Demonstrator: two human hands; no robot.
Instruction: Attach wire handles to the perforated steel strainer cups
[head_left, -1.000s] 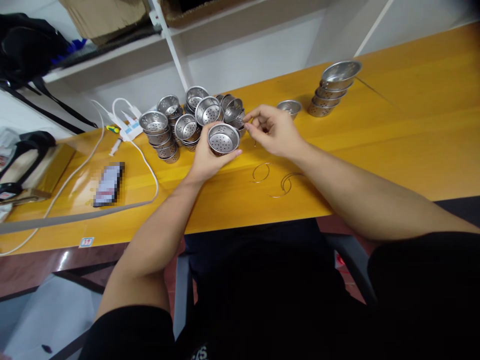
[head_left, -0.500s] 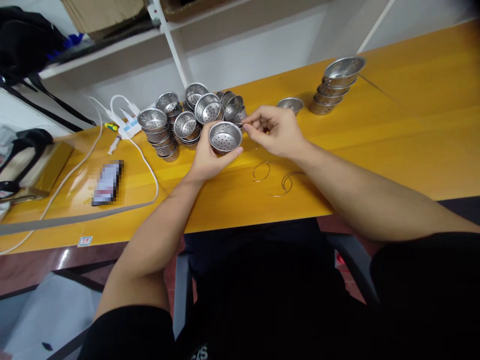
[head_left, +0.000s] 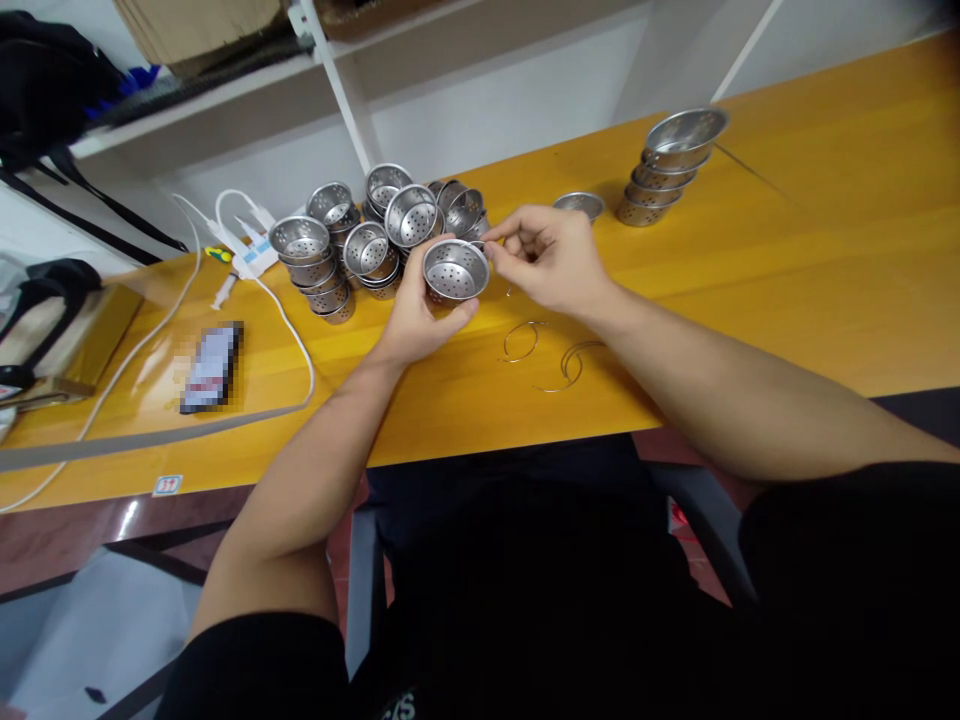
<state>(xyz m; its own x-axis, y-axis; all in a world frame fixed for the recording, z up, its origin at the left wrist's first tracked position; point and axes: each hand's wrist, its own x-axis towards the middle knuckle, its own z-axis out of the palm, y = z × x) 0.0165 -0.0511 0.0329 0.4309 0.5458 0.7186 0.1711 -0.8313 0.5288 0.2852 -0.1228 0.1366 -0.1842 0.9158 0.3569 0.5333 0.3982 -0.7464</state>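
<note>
My left hand (head_left: 421, 312) is wrapped round a perforated metal strainer basket (head_left: 456, 272), its open top facing up toward me. At its right rim, my right hand (head_left: 551, 258) pinches a thin wire (head_left: 478, 243) between thumb and forefinger. The wire's end meets the rim, but whether it sits in a hole is too small to tell. On the table below lie several loose curved wires, among them a wire ring (head_left: 521, 341) and overlapping wire arcs (head_left: 571, 368). Stacked strainer baskets (head_left: 371, 250) stand just behind my left hand.
A taller stack of baskets (head_left: 664, 175) stands at the back right, with a single basket (head_left: 579, 205) beside it. On the left of the wooden table (head_left: 750, 290) are a phone (head_left: 211, 367), a white power strip (head_left: 257, 257), a cable and a small syringe (head_left: 224, 291).
The strainer basket in my left hand has shifted slightly right, closer to my right fingers. My right hand keeps its pinch on the wire at the rim.
</note>
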